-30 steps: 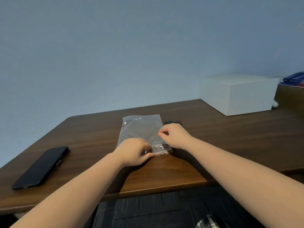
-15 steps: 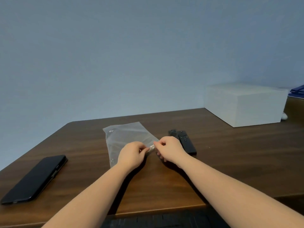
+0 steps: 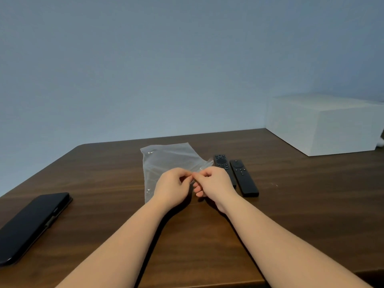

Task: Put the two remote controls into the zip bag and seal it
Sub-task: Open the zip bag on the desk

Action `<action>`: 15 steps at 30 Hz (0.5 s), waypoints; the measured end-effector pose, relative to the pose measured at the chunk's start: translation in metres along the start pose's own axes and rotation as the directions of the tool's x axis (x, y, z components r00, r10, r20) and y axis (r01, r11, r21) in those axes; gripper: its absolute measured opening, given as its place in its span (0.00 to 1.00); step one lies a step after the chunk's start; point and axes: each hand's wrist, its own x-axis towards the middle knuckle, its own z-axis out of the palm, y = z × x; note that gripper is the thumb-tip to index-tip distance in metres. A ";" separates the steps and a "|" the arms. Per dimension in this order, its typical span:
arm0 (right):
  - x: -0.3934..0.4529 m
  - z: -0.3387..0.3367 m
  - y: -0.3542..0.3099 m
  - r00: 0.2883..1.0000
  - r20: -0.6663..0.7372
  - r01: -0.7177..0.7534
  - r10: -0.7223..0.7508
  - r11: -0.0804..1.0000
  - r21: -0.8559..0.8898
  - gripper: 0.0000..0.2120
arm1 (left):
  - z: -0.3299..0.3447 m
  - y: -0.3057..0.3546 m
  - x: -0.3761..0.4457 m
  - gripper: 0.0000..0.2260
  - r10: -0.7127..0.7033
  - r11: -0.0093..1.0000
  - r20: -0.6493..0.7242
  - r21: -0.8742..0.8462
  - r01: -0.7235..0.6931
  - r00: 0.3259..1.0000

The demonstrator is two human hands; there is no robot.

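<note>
A clear zip bag [image 3: 166, 161] lies on the brown table [image 3: 291, 194], its near edge lifted. My left hand [image 3: 172, 188] and my right hand [image 3: 214, 183] both pinch that near edge, fingertips almost touching each other. Two black remote controls lie side by side just right of my right hand: the nearer one [image 3: 223, 165] is partly hidden by my hand, the other [image 3: 244, 177] is fully in sight. Both remotes are outside the bag.
A black phone [image 3: 31, 225] lies at the table's left front. A white box [image 3: 324, 123] stands at the back right against the blue wall. The table's front edge runs below my forearms.
My hands have gathered the bag's near edge and lifted it off the table. The view has shifted, so both remotes now show beside my right hand.
</note>
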 end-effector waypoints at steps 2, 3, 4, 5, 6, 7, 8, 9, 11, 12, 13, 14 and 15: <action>0.000 0.001 -0.002 1.000 0.006 0.027 -0.027 0.999 -0.035 0.09 | -0.006 -0.001 0.000 0.08 0.011 1.000 0.001 0.001 -0.011 1.000; 0.000 0.001 -0.002 0.999 0.004 0.048 -0.048 0.997 -0.056 0.08 | -0.008 -0.001 0.000 0.07 0.016 1.000 0.000 0.006 -0.016 1.000; 0.000 0.001 -0.003 0.997 0.000 0.073 -0.073 0.994 -0.077 0.08 | -0.011 -0.001 0.000 0.07 0.021 1.000 0.000 0.012 -0.021 1.000; 0.000 0.002 -0.003 0.995 -0.007 0.097 -0.098 0.990 -0.099 0.07 | -0.013 -0.001 0.001 0.07 0.026 0.999 0.002 0.021 -0.026 1.000; 0.000 0.002 -0.002 0.993 -0.013 0.116 -0.118 0.985 -0.126 0.07 | -0.015 0.000 0.001 0.07 0.033 0.999 0.006 0.032 -0.033 0.999; 0.000 0.003 -0.002 0.991 -0.016 0.129 -0.132 0.980 -0.152 0.06 | -0.017 0.000 0.002 0.07 0.040 0.998 0.010 0.045 -0.041 0.999; 0.000 0.003 -0.002 0.990 -0.018 0.134 -0.140 0.975 -0.174 0.06 | -0.018 0.001 0.002 0.07 0.051 0.997 0.009 0.058 -0.051 0.999; 0.000 0.004 -0.002 0.990 -0.018 0.137 -0.143 0.973 -0.187 0.07 | -0.017 0.001 0.002 0.07 0.063 0.995 0.007 0.075 -0.064 0.998; 0.000 0.004 -0.003 0.989 -0.021 0.137 -0.144 0.971 -0.193 0.07 | -0.014 0.000 0.002 0.06 0.090 0.989 0.001 0.116 -0.089 0.996; -0.001 0.003 -0.003 0.989 -0.025 0.137 -0.145 0.972 -0.193 0.07 | -0.013 0.000 0.002 0.06 0.096 0.987 -0.008 0.130 -0.094 0.995; -0.001 0.003 -0.004 0.989 -0.029 0.137 -0.145 0.971 -0.196 0.08 | -0.013 -0.001 0.003 0.06 0.088 0.988 -0.032 0.129 -0.083 0.996; -0.002 0.003 -0.004 0.989 -0.030 0.134 -0.144 0.969 -0.207 0.08 | -0.015 -0.002 0.004 0.06 0.066 0.992 -0.075 0.109 -0.058 0.995; -0.003 0.003 -0.004 0.990 -0.030 0.128 -0.138 0.965 -0.228 0.08 | -0.019 -0.004 0.006 0.06 0.032 0.997 -0.134 0.075 -0.022 0.990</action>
